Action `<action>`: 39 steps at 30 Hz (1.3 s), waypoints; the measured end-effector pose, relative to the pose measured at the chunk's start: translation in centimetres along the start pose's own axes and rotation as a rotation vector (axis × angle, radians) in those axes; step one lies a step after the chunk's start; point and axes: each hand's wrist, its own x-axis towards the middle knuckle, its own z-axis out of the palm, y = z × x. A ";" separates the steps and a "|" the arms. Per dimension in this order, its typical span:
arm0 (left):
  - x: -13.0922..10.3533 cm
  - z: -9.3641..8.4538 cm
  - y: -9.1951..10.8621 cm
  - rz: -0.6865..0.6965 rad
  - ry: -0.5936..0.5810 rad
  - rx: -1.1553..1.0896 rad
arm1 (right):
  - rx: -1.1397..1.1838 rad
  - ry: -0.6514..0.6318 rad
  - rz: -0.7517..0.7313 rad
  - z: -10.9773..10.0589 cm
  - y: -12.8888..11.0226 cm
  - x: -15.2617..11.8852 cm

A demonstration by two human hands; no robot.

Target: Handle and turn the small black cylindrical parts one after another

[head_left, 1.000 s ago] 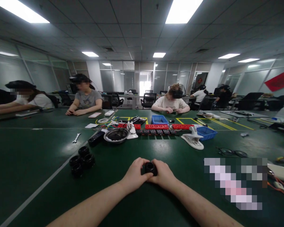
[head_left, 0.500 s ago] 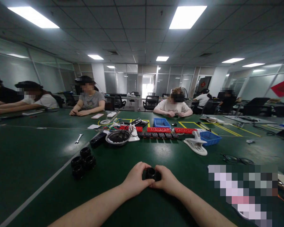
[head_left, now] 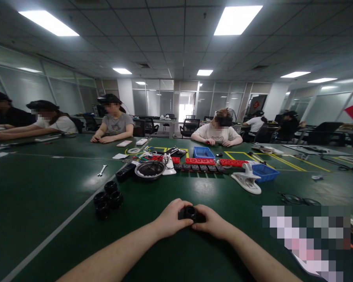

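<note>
Both hands meet around a black ring-like part [head_left: 191, 212] low in the middle of the head view, its round opening facing up and toward me. My left hand [head_left: 173, 217] grips its left side, thumb in front and fingers behind. On the right side, my right hand [head_left: 213, 222] closes on the same part. Several similar black round parts [head_left: 115, 199] stand grouped on the green table [head_left: 144, 250], to the left of my hands.
Beyond my hands lie a round black dish [head_left: 150, 169], a white clamp-like stand [head_left: 247, 179], red socket strips [head_left: 200, 161] and blue trays [head_left: 264, 172]. A wrench [head_left: 102, 170] lies left, glasses [head_left: 300, 199] right. People sit across the table.
The view has shifted slightly, so the scene sits further right. My hands have turned the black part a little and their fingers have shifted on it.
</note>
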 end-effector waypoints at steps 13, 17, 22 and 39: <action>0.1 0.3 0.0 -0.012 -0.016 -0.006 | -0.076 0.032 0.092 0.3 -0.2 0.5; -0.1 1.0 0.2 -0.050 0.074 0.037 | -0.218 0.202 0.161 1.9 -0.5 0.6; -0.1 0.7 0.2 -0.026 0.046 0.047 | -0.231 0.191 0.072 1.6 -1.0 0.1; -0.1 1.2 0.0 -0.061 0.112 0.080 | -0.279 0.212 0.179 2.2 -0.4 0.7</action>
